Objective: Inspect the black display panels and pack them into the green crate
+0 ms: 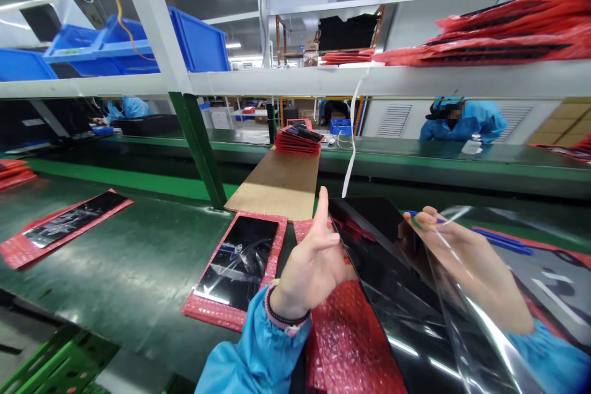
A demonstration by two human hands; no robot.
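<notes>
My left hand (314, 268) holds a glossy black screen panel (383, 271) by its left edge, one finger pointing up and other fingers hidden behind the edge. The panel is tilted, and red bubble wrap (351, 338) lies beneath it. Above the panel's right side, my right hand (475, 265) pinches the upper corner of a transparent film (480, 338), where a small green tab and something blue show at the fingertips. Part of this film stands away from the glass; whether its lower part still touches is unclear.
Another panel (237, 261) rests on red bubble wrap at left, with a further panel (74, 218) beyond. Blue pens (503, 240) lie at right. A brown board (281, 181) bridges toward a red-wrapped stack (299, 137). A green post (198, 148) and overhead shelf (286, 81) stand ahead; co-workers sit opposite.
</notes>
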